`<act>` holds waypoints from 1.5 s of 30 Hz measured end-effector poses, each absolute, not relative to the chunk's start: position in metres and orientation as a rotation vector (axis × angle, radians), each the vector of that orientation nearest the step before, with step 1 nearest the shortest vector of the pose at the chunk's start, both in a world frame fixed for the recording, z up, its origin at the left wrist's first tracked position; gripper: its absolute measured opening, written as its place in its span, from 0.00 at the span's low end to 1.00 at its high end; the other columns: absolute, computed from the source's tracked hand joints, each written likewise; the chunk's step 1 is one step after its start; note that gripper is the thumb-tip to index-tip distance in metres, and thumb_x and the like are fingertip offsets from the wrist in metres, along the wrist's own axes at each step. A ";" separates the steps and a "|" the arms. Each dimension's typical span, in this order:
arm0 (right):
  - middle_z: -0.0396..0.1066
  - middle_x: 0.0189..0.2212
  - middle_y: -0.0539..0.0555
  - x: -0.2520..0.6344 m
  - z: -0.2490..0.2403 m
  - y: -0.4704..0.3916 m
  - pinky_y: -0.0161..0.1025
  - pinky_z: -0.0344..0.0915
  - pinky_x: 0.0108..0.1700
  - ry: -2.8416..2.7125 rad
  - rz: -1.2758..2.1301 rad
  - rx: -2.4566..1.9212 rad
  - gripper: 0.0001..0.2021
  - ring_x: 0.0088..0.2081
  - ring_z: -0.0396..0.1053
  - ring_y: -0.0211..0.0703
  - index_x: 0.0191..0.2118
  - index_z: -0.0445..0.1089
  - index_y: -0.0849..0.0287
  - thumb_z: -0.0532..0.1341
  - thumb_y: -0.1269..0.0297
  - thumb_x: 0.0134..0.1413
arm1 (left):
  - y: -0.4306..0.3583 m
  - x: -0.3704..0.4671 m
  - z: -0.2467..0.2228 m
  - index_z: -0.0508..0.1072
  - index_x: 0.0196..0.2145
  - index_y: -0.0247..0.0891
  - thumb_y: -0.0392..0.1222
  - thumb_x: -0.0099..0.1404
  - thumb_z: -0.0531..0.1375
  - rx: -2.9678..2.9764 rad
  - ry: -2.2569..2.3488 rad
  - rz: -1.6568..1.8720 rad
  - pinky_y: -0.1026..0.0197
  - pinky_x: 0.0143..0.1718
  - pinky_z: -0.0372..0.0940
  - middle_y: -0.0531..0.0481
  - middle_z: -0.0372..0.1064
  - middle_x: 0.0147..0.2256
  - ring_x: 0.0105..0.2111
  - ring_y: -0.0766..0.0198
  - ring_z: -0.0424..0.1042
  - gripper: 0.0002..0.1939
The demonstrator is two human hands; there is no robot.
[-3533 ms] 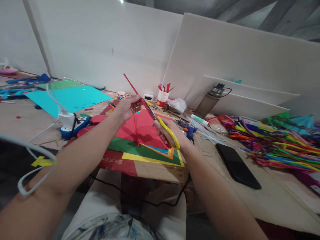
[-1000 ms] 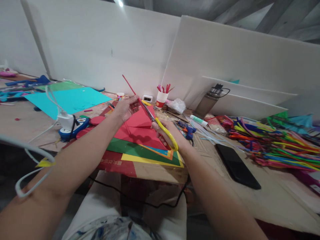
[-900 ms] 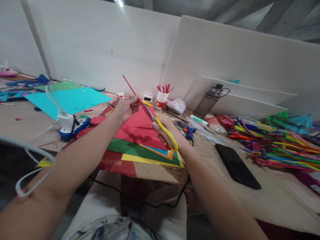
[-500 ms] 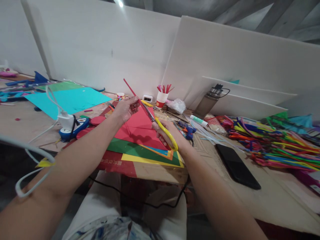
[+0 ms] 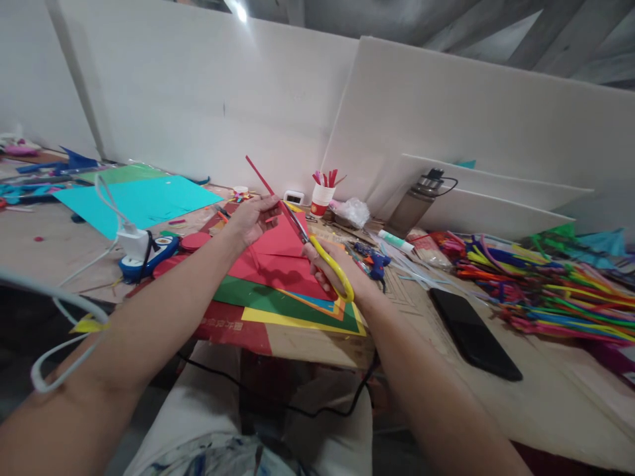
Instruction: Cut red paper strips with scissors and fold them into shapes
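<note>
Between the thumb and fingers of my left hand is a thin red strip, which sticks up and away to the upper left. My right hand is wrapped round the yellow handles of a pair of scissors. The scissor blades point up and left and reach close to my left fingertips, at the strip's lower end; whether they touch it I cannot tell. Below both hands lie red paper sheets, on top of green paper and yellow paper.
A paper cup with red strips stands behind my hands. To the right are a blue glue gun, a bottle, a black phone and many coloured pipe cleaners. Leftward sit a blue power strip with cables and turquoise paper.
My hands, the scissors and the red strip keep nearly the same pose. The whole view has shifted slightly.
</note>
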State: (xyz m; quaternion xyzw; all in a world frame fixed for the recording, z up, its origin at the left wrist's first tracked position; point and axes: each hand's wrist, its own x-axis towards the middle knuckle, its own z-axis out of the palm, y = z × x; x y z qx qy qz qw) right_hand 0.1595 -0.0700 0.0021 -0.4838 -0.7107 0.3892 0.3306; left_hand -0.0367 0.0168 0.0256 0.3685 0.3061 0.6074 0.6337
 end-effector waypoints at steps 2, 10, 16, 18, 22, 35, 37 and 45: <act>0.61 0.22 0.45 0.160 0.002 -0.070 0.28 0.56 0.12 -1.865 1.010 -1.252 0.25 0.14 0.57 0.30 0.39 0.63 0.58 0.51 0.37 0.58 | 0.016 -0.037 0.026 0.73 0.27 0.34 0.33 0.56 0.65 0.846 0.698 1.377 0.66 0.27 0.65 0.52 0.72 0.24 0.24 0.70 0.71 0.03; 0.61 0.21 0.46 0.161 0.002 -0.071 0.28 0.56 0.13 -1.842 1.045 -1.230 0.26 0.14 0.56 0.29 0.38 0.62 0.58 0.52 0.36 0.57 | 0.015 -0.037 0.027 0.73 0.27 0.33 0.31 0.58 0.64 0.845 0.675 1.385 0.67 0.27 0.66 0.50 0.72 0.24 0.24 0.69 0.72 0.04; 0.59 0.20 0.44 0.160 0.002 -0.072 0.28 0.55 0.12 -1.821 1.043 -1.232 0.24 0.14 0.56 0.30 0.38 0.62 0.57 0.53 0.37 0.57 | 0.017 -0.037 0.025 0.73 0.26 0.33 0.31 0.58 0.64 0.842 0.644 1.387 0.66 0.27 0.67 0.51 0.72 0.24 0.24 0.69 0.72 0.04; 0.58 0.20 0.44 0.159 0.002 -0.072 0.28 0.54 0.11 -1.811 1.047 -1.232 0.24 0.14 0.55 0.30 0.38 0.62 0.57 0.53 0.38 0.57 | 0.018 -0.037 0.025 0.73 0.27 0.33 0.31 0.57 0.65 0.847 0.651 1.387 0.66 0.27 0.67 0.51 0.72 0.24 0.24 0.69 0.72 0.04; 0.58 0.20 0.44 0.159 0.003 -0.073 0.28 0.54 0.11 -1.807 1.045 -1.247 0.24 0.14 0.55 0.30 0.37 0.62 0.57 0.53 0.38 0.57 | 0.018 -0.038 0.024 0.73 0.27 0.33 0.32 0.57 0.65 0.855 0.658 1.387 0.67 0.27 0.67 0.51 0.72 0.25 0.24 0.69 0.72 0.04; 0.58 0.18 0.44 0.159 0.007 -0.076 0.27 0.55 0.12 -1.815 1.030 -1.260 0.26 0.14 0.55 0.30 0.38 0.63 0.57 0.53 0.36 0.56 | 0.019 -0.038 0.024 0.73 0.28 0.33 0.32 0.58 0.65 0.875 0.654 1.371 0.67 0.28 0.68 0.51 0.73 0.26 0.24 0.70 0.72 0.03; 0.58 0.18 0.44 0.159 0.007 -0.076 0.27 0.55 0.12 -1.813 1.034 -1.269 0.26 0.14 0.55 0.30 0.36 0.61 0.57 0.53 0.35 0.55 | 0.018 -0.037 0.025 0.73 0.28 0.34 0.32 0.58 0.65 0.869 0.657 1.378 0.67 0.28 0.67 0.51 0.73 0.25 0.24 0.70 0.72 0.03; 0.60 0.20 0.45 0.160 0.003 -0.072 0.27 0.54 0.12 -1.837 1.024 -1.287 0.26 0.14 0.56 0.30 0.35 0.61 0.57 0.53 0.35 0.55 | 0.026 -0.044 0.027 0.70 0.27 0.37 0.43 0.56 0.68 0.872 0.699 1.442 0.68 0.26 0.64 0.52 0.71 0.23 0.23 0.70 0.69 0.11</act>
